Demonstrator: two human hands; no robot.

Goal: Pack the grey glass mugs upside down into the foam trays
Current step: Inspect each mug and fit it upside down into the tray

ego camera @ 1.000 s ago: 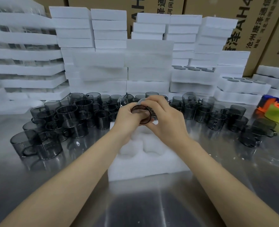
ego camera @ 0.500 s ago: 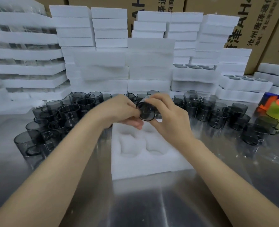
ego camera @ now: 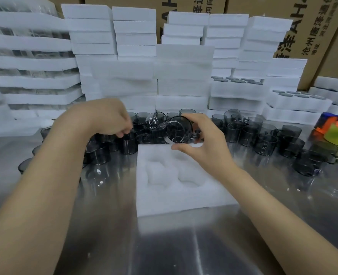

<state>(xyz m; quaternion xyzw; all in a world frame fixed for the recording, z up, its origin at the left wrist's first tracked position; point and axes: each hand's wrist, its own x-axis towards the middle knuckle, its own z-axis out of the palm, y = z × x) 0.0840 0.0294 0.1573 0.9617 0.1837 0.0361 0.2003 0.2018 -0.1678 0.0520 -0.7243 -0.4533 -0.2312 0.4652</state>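
The right hand (ego camera: 206,143) pinches a grey mug (ego camera: 179,129) between thumb and fingertips just above the far edge of the foam tray (ego camera: 184,201). The mug's axis lies roughly level, one round end towards the camera (which end, the glare hides). It needs tipping mouth-down into a pocket (ego camera: 188,175) nearly beneath it. Off the tray's far left corner, the left hand (ego camera: 108,117) curls over the loose mugs (ego camera: 128,142); I cannot tell whether it grips one.

Left hand (ego camera: 108,116), right hand (ego camera: 204,145) bare; forearms (ego camera: 55,185) bare to frame edge.
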